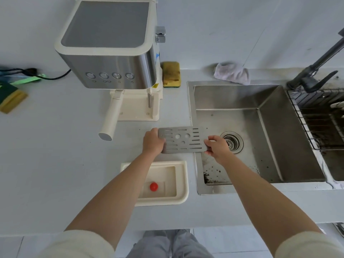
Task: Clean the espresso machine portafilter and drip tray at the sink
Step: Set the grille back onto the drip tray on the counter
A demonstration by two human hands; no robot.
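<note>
Cream plastic drip tray (pixel 181 183) sits on the counter (pixel 55 146) just left of the sink's (pixel 270 101) near corner, with its grate off and a red float (pixel 153 186) inside it. Dark coffee grounds (pixel 209 176) are spattered on the sink floor at that near-left corner. The slotted metal grate (pixel 183 139) is held roughly level over the sink's left rim, part above the counter, part above the basin. The left hand (pixel 153 142) grips its left end, fingers curled round the edge. The right hand (pixel 217 146) pinches its right end. The drain strainer (pixel 232 141) lies mid-floor of the sink, just beyond the right hand. The espresso machine (pixel 111 53) stands on the counter left of the sink's far corner. The portafilter (pixel 111 116) is seated under its front, cream handle pointing back toward the person. A yellow sponge (pixel 171 74) stands on edge just left of the sink's far-left corner. A crumpled pale cloth (pixel 231 73) lies behind the sink's back rim. A dark faucet (pixel 316 67) rises at the sink's far right, with a wire rack (pixel 316 118) right of the sink.
</note>
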